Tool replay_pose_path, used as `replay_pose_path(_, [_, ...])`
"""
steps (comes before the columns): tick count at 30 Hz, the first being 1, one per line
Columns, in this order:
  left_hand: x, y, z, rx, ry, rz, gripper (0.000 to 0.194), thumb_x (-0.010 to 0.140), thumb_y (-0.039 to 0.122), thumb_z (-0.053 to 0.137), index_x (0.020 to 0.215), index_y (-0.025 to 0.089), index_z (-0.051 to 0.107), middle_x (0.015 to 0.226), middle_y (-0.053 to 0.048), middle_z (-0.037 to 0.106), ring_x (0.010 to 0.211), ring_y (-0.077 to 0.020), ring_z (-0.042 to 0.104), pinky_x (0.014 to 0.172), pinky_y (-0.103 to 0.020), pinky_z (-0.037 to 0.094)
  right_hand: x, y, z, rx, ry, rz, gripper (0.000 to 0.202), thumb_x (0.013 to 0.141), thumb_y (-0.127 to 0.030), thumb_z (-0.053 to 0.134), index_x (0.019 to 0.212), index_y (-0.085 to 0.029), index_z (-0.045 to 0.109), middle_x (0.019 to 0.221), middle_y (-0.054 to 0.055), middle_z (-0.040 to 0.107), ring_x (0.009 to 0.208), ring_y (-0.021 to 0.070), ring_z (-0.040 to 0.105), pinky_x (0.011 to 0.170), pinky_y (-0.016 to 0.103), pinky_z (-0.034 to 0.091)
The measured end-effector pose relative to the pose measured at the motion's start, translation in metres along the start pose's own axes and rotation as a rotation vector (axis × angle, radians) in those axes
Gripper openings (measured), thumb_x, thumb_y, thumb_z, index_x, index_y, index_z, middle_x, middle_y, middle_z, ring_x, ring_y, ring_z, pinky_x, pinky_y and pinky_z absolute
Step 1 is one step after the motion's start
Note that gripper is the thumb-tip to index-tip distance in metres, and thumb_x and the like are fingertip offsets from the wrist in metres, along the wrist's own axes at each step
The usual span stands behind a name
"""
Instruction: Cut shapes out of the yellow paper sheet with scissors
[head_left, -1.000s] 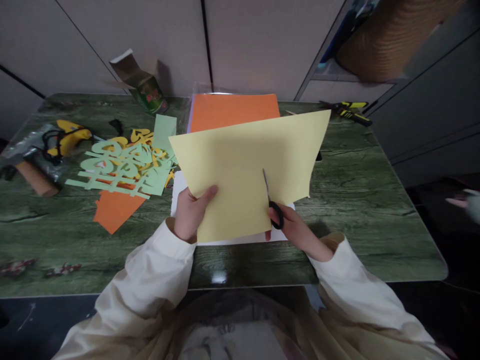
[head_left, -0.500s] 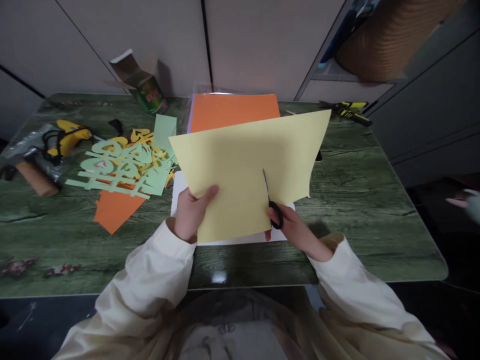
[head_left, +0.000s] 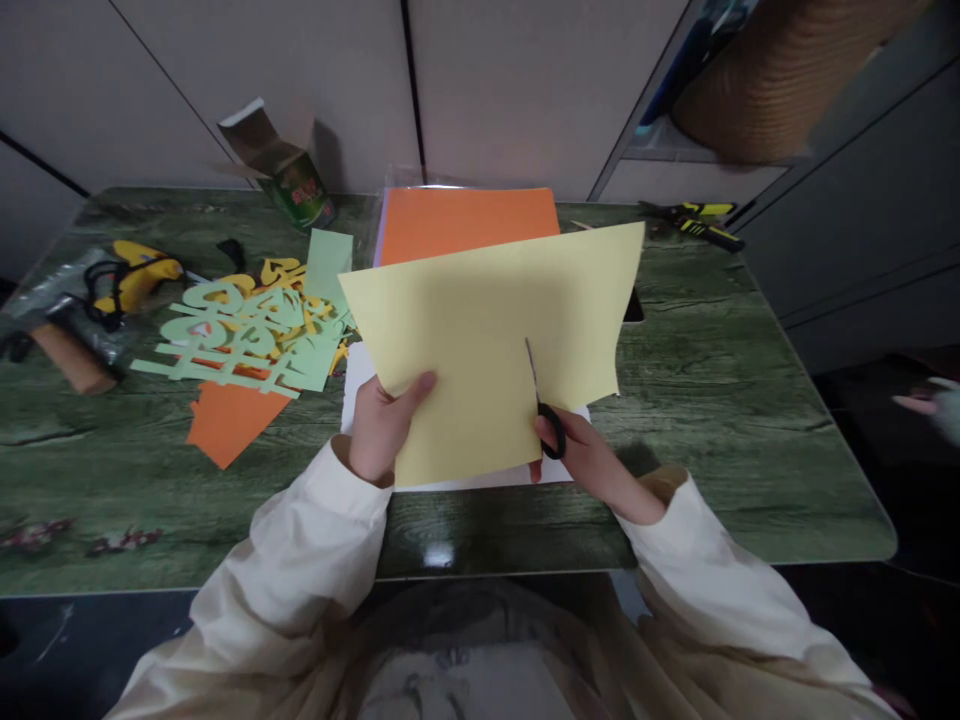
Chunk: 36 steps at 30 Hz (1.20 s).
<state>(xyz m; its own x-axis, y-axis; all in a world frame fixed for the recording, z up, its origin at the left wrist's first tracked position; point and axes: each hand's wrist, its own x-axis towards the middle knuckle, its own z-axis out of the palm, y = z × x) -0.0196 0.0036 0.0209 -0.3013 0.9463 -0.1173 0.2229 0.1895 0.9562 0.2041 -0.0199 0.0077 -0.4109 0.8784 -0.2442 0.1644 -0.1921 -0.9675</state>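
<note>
You're at an indoor papercraft table; whether in a home or a workshop, you can't tell.
The craft work shows in the scissors (head_left: 552, 430) in your right fingers (head_left: 581, 432), the yellow sheet (head_left: 480, 340) in your left fingers (head_left: 417, 390), the heap of green and yellow cutouts (head_left: 251, 325) left of those, and the orange paper (head_left: 469, 222) beyond both. Further left lies a yellow corded tool (head_left: 142, 272); beyond your right fingers, off to the right, black-and-yellow hand tools (head_left: 705, 228). Pale panels (head_left: 517, 90) rise behind the green wood-grain table (head_left: 720, 400).
</note>
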Motion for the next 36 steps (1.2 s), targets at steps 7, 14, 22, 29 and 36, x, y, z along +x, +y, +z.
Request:
replay_pose_path(7, [0.003,0.003,-0.002,-0.186,-0.050,-0.112,0.029,0.066,0.033,0.070,0.087,0.012,0.067,0.084,-0.009,0.071,0.077,-0.0238,0.067,0.066,-0.033,0.057,-0.002,0.003,-0.001,0.123,-0.119,-0.010,0.035,0.088,-0.051,0.041,0.078,-0.019,0.050,0.060,-0.001,0.058,0.049,0.0126,0.057,0.051,0.026,0.041])
replay_pose_path(14, [0.004,0.006,-0.002,-0.300,-0.066,-0.218,0.032,0.063,0.028,0.073,0.090,0.012,0.066,0.085,-0.010,0.071,0.084,-0.0264,0.066,0.069,-0.034,0.056,0.001,0.014,-0.002,0.298,-0.181,0.012,0.039,0.085,-0.055,0.043,0.082,-0.017,0.054,0.072,0.003,0.061,0.051,0.0131,0.058,0.052,0.028,0.045])
replay_pose_path(22, [0.008,-0.002,-0.005,-0.075,-0.099,-0.074,0.033,0.070,0.035,0.067,0.094,0.012,0.067,0.092,-0.013,0.071,0.080,-0.0256,0.066,0.067,-0.036,0.056,0.009,0.018,-0.002,0.396,-0.148,0.091,0.045,0.078,-0.061,0.050,0.077,-0.016,0.052,0.067,0.001,0.059,0.047,0.0114,0.057,0.049,0.026,0.046])
replay_pose_path(29, [0.012,-0.007,-0.030,0.051,-0.399,0.015,0.038,0.073,0.044,0.062,0.097,0.015,0.066,0.099,-0.012,0.069,0.083,-0.0227,0.065,0.071,-0.033,0.052,0.014,0.022,-0.010,0.477,-0.180,0.205,0.049,0.071,-0.065,0.054,0.080,-0.018,0.049,0.054,-0.004,0.056,0.039,0.0123,0.055,0.038,0.024,0.044])
replay_pose_path(36, [0.028,0.022,-0.065,0.665,-0.093,0.301,0.048,0.073,0.057,0.055,0.101,0.019,0.062,0.093,-0.008,0.068,0.081,-0.0214,0.062,0.072,-0.031,0.047,0.007,0.011,-0.028,0.358,-0.279,0.326,0.042,0.077,-0.060,0.050,0.072,-0.018,0.044,0.048,-0.006,0.054,0.032,0.0102,0.053,0.031,0.020,0.031])
